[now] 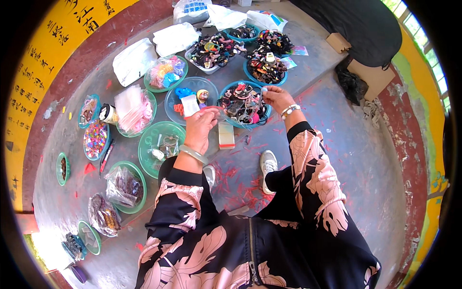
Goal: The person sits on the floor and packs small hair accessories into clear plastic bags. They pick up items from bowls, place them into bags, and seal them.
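Note:
My left hand (199,129), a pale bangle on its wrist, is closed with fingertips pressed together in front of the clear basin (169,108). Something thin and see-through seems to show at its fingertips, too faint to name. My right hand (280,100) pinches a small thing with a pale end, and a dark strip shows below it. That hand is at the right rim of a blue basin (222,94) heaped with dark hair ties and trinkets (245,103). Inside the clear basin are a white card (189,105) and blue and orange-red bands.
Beyond stand more basins of dark hair ties (266,70) and white bags (134,60). To the left are a green basin (144,156), a basin of clear bags (134,111) and colourful small pieces (96,138). A small box (226,135) and red scraps lie near my shoes.

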Demonstrator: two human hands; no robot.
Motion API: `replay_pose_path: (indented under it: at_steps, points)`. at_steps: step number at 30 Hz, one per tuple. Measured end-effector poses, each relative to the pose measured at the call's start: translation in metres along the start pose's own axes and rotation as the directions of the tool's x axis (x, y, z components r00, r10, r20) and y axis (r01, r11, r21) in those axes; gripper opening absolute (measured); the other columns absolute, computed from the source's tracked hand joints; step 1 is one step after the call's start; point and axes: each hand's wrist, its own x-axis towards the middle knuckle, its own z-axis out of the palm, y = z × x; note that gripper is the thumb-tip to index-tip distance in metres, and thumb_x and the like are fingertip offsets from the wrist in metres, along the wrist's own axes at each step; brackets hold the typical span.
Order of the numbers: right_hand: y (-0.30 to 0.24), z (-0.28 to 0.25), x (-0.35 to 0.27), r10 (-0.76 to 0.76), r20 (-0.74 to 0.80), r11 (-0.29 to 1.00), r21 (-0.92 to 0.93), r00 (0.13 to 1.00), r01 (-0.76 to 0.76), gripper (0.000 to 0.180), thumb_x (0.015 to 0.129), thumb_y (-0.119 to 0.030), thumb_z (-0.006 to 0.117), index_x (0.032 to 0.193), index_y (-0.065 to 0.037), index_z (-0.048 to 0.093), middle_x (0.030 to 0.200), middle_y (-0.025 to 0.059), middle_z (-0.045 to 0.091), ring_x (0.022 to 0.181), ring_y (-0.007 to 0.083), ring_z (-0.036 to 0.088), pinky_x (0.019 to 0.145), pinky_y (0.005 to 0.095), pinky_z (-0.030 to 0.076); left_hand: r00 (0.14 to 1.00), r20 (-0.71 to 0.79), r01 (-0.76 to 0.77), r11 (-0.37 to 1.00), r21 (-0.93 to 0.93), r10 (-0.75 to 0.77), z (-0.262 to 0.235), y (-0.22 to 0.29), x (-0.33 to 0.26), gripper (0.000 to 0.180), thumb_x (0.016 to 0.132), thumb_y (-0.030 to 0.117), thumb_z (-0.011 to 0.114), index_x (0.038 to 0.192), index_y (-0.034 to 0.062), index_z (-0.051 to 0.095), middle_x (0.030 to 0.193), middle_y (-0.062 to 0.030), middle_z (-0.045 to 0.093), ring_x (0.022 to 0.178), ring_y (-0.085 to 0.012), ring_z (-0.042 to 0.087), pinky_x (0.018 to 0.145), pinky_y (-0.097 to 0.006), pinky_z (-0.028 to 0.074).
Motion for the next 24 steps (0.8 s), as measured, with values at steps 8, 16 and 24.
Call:
replay_pose_path:
  at_steps: [8, 16, 24]
  points:
    - [-0.049, 0.033, -0.034, -0.126, 0.164, 0.956, 0.284, 0.978, 0.075, 0.006, 0.083, -0.011, 0.061, 0.087, -0.007, 0.059, 0.098, 0.0151, 0.064, 0.089, 0.0241, 0.063, 0.054, 0.0237, 0.045, 1.0, 0.02, 0.0, 1.0, 0.0, 0.0, 0.004, -0.001, -0.002, 0.017, 0.086, 0.014, 0.054, 0.096, 0.0028, 0.061, 0.093, -0.005, 0.062, 0.089, -0.0129, 0.058, 0.079, -0.027, 0.044]
    - [-0.062, 0.06, -0.092, -0.109, 0.096, 0.982, 0.162, 0.989, 0.092, 0.012, 0.078, -0.009, 0.067, 0.087, -0.004, 0.061, 0.072, 0.0049, 0.062, 0.064, 0.014, 0.061, 0.049, 0.0217, 0.045, 0.999, 0.037, -0.007, 1.0, 0.008, 0.007, 0.003, -0.001, -0.003, 0.017, 0.086, 0.014, 0.053, 0.096, 0.002, 0.061, 0.091, -0.0046, 0.063, 0.084, -0.011, 0.059, 0.075, -0.024, 0.045]
    - [-0.062, 0.069, -0.11, -0.1, 0.039, 0.938, 0.336, 0.994, 0.081, 0.019, 0.079, -0.002, 0.06, 0.098, 0.002, 0.06, 0.083, 0.0091, 0.063, 0.073, 0.0152, 0.062, 0.045, 0.0173, 0.043, 0.999, 0.041, -0.002, 0.999, 0.054, -0.001, 0.008, -0.003, -0.003, 0.017, 0.086, 0.013, 0.052, 0.095, 0.0016, 0.062, 0.09, -0.0031, 0.063, 0.081, -0.0081, 0.057, 0.072, -0.021, 0.044]
